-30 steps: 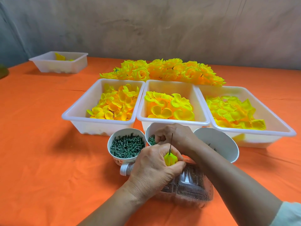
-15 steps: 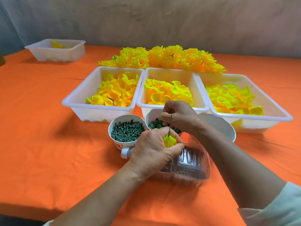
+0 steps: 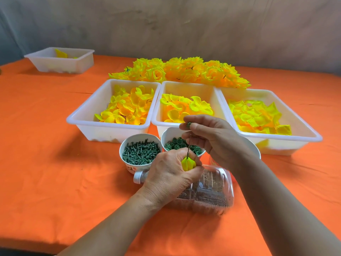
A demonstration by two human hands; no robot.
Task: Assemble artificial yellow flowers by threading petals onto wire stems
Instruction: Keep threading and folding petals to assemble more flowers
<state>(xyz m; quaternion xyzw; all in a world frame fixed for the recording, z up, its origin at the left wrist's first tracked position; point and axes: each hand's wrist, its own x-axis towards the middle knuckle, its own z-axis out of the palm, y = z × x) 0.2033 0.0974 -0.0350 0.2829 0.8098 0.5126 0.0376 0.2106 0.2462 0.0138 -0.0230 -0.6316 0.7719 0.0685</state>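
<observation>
A soft yellow bud (image 3: pixel 188 164) on thin wire (image 3: pixel 188 147) is being squeezed by the left hand (image 3: pixel 169 177), a little green ring (image 3: pixel 189 124) pinched above by the right hand (image 3: pixel 214 139).

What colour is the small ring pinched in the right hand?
Dark green ring, clearest in the head view.

Small craft workshop, 3 petal tubs (image 3: pixel 110 132), orange cloth (image 3: pixel 46 163), bare grey wall (image 3: pixel 184 24)

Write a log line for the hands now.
left hand: holds yellow bud on wire | right hand: pinches green ring above wire
</observation>
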